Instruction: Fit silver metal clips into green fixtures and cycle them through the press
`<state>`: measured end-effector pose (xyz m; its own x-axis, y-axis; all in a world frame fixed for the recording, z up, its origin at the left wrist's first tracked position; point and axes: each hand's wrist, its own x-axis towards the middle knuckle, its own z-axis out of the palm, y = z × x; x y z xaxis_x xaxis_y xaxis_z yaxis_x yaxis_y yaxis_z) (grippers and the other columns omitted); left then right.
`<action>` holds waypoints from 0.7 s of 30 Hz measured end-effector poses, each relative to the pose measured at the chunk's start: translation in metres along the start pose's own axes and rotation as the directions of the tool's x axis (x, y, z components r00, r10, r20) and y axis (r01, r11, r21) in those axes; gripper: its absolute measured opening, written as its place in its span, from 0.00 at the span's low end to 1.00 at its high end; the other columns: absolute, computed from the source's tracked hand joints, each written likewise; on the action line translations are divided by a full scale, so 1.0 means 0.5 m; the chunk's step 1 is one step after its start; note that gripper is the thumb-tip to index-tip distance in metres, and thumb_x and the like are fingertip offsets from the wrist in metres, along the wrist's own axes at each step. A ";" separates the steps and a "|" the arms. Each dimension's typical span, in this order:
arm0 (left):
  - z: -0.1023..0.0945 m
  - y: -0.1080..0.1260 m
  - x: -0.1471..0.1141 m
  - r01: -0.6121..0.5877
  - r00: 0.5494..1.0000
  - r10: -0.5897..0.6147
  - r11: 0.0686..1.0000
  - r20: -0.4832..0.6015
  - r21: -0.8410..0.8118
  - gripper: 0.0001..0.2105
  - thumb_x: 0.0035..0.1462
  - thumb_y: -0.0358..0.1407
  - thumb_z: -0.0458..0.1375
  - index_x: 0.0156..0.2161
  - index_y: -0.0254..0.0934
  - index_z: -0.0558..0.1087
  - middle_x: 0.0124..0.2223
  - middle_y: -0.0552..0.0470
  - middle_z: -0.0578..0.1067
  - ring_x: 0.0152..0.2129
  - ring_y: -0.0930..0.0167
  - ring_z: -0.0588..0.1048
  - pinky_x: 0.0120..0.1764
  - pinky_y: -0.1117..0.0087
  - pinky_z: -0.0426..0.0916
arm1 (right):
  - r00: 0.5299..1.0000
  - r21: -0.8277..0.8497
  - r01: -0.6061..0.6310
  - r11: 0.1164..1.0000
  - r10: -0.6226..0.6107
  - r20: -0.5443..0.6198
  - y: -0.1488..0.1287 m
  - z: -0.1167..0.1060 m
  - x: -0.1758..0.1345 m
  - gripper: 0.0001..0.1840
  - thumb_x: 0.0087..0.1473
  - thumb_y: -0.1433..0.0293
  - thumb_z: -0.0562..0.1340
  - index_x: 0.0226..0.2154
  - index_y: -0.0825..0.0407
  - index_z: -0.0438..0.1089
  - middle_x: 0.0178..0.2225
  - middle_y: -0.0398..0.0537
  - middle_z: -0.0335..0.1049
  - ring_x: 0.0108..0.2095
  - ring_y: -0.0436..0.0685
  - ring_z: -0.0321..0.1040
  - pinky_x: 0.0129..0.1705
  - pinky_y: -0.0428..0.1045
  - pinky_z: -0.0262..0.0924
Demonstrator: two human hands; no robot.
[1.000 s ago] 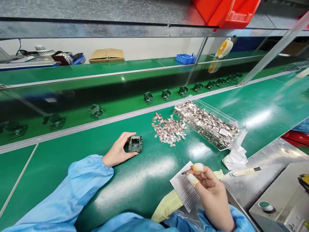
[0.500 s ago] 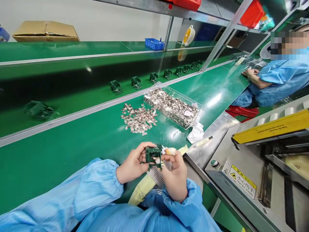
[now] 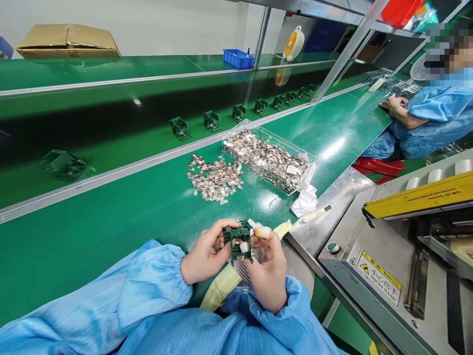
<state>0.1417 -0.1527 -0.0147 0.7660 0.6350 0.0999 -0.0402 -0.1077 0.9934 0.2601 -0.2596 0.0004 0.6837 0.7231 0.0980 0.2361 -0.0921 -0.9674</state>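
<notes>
Between my two hands is a dark green plastic housing (image 3: 237, 241), an open frame with cut-outs. My left hand (image 3: 204, 254) grips its left side, thumb in front and fingers behind. My right hand (image 3: 269, 268) is closed at the housing's right side; a white and orange finger cover shows on one finger, and a white covered tip shows through the frame. Whether a small part is also pinched there I cannot make out. Beyond my hands a heap of small metal clips (image 3: 215, 178) lies on the green bench (image 3: 148, 212), beside a clear tray (image 3: 273, 140) full of such clips.
Several green housings (image 3: 212, 121) stand in a row on the conveyor belt (image 3: 129, 138) behind. A white cloth (image 3: 304, 201) and a marker pen (image 3: 316, 215) lie right of the tray. At the right stands a machine (image 3: 358, 261); a co-worker (image 3: 439, 118) sits beyond it.
The housing has turned slightly in my hands, and both hands still hold it close together. The whole view has shifted a little.
</notes>
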 end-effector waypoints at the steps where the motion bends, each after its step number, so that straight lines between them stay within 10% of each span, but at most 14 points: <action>1: 0.002 0.001 -0.002 0.006 1.000 -0.006 1.000 -0.018 0.000 0.16 0.60 0.41 0.58 0.51 0.39 0.68 0.33 0.51 0.73 0.25 0.73 0.71 0.28 0.74 0.66 | 1.000 0.038 -0.007 0.999 0.008 -0.003 -0.002 0.000 0.000 0.16 0.47 0.73 0.65 0.40 0.47 0.66 0.36 0.44 0.72 0.35 0.55 0.69 0.38 0.49 0.65; 21: 0.026 0.034 -0.031 0.004 1.000 -0.004 0.982 -0.002 0.189 0.17 0.54 0.28 0.55 0.49 0.42 0.67 0.26 0.59 0.65 0.16 0.77 0.58 0.19 0.75 0.51 | 0.973 0.438 -0.225 0.871 0.222 0.059 -0.023 0.005 -0.017 0.17 0.40 0.70 0.71 0.31 0.48 0.63 0.28 0.39 0.69 0.29 0.52 0.68 0.32 0.45 0.66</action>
<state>0.1373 -0.1742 -0.0002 0.7652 0.6366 0.0963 0.0845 -0.2476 0.9652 0.2498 -0.2631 0.0101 0.6773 0.7236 -0.1329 -0.2504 0.0568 -0.9665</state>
